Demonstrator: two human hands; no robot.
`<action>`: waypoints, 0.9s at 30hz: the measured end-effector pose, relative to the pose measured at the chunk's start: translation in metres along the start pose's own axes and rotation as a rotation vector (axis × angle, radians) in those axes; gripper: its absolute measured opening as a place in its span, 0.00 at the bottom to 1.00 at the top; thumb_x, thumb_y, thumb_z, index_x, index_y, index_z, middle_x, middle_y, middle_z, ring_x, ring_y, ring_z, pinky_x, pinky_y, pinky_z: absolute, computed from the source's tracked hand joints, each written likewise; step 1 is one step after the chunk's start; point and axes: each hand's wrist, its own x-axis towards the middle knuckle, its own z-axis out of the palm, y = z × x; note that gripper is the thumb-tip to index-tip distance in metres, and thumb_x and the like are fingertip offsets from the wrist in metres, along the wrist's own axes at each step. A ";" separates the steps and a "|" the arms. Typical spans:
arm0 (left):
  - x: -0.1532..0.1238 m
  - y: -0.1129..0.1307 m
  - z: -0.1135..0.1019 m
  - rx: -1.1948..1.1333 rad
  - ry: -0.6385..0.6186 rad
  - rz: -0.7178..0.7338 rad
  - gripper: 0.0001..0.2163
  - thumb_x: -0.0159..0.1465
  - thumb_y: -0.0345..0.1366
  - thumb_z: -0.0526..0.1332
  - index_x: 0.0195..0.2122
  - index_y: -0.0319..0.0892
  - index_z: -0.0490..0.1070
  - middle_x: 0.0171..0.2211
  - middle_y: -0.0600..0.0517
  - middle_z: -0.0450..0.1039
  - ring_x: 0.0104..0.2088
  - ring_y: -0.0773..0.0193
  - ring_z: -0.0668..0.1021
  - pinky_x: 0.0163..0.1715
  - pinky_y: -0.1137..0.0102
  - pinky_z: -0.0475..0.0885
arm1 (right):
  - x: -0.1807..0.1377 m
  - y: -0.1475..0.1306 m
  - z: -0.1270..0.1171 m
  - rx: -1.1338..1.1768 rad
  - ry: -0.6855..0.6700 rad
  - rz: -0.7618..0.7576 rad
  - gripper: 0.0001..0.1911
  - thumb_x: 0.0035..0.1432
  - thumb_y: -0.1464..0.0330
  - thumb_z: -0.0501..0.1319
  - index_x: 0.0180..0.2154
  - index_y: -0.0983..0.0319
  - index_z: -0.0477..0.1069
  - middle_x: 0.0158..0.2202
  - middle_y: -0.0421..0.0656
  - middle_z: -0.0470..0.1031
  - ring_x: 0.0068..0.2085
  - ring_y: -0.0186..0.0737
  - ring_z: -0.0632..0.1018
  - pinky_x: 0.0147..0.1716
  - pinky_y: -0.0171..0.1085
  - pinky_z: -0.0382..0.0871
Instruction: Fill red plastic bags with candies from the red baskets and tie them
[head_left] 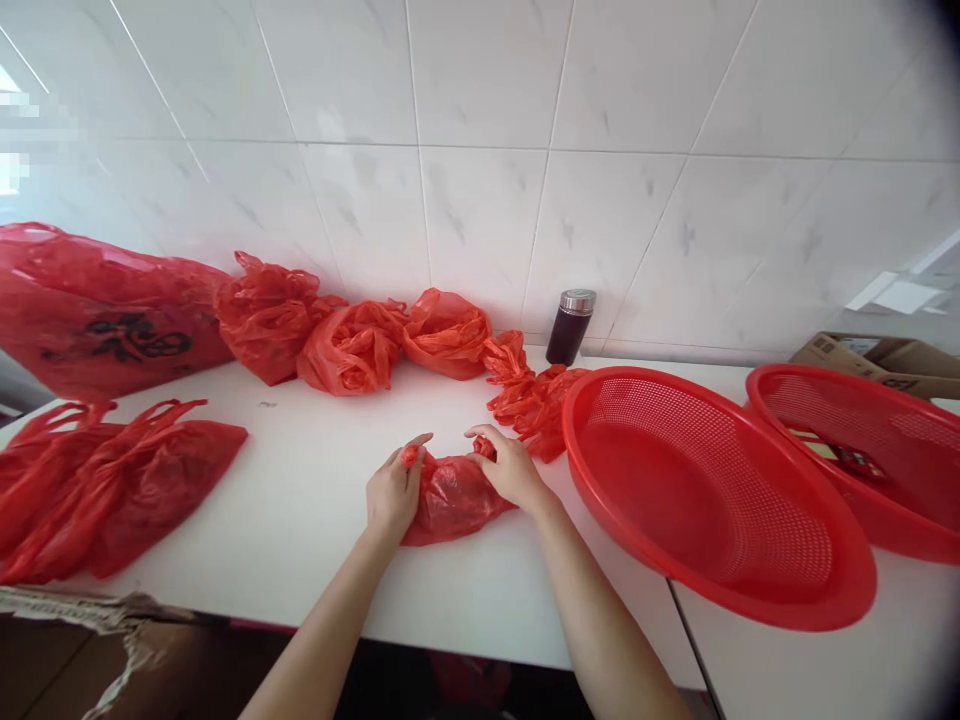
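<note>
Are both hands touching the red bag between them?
Touching: the head view shows the left hand and right hand each gripping a bunched end of the red bag.

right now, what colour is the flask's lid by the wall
The flask's lid is silver, shown best in the head view.
</note>
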 end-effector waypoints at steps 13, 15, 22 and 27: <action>0.019 -0.004 0.000 0.033 -0.014 0.096 0.20 0.68 0.45 0.46 0.56 0.52 0.70 0.46 0.53 0.78 0.43 0.59 0.79 0.43 0.67 0.70 | 0.008 0.012 -0.002 -0.009 0.284 0.006 0.19 0.64 0.69 0.49 0.52 0.56 0.72 0.51 0.43 0.76 0.49 0.41 0.77 0.51 0.40 0.69; 0.017 -0.006 -0.002 0.014 -0.038 0.110 0.20 0.68 0.45 0.46 0.54 0.51 0.71 0.48 0.53 0.77 0.43 0.60 0.79 0.44 0.68 0.70 | 0.009 0.014 -0.001 -0.005 0.308 0.040 0.19 0.65 0.67 0.49 0.52 0.55 0.71 0.50 0.43 0.76 0.48 0.42 0.78 0.50 0.41 0.69; 0.005 -0.007 -0.014 -0.074 -0.145 0.129 0.19 0.66 0.48 0.50 0.47 0.48 0.77 0.37 0.56 0.82 0.30 0.64 0.80 0.32 0.73 0.73 | 0.012 0.017 0.000 0.115 0.359 0.079 0.20 0.68 0.63 0.46 0.52 0.58 0.71 0.52 0.45 0.75 0.53 0.40 0.74 0.54 0.40 0.66; 0.005 -0.010 -0.017 -0.116 -0.110 0.112 0.19 0.66 0.48 0.51 0.45 0.47 0.78 0.42 0.54 0.81 0.39 0.61 0.81 0.38 0.72 0.74 | 0.010 0.015 -0.005 0.193 0.232 0.094 0.21 0.66 0.61 0.49 0.55 0.60 0.68 0.41 0.45 0.79 0.42 0.40 0.78 0.43 0.39 0.72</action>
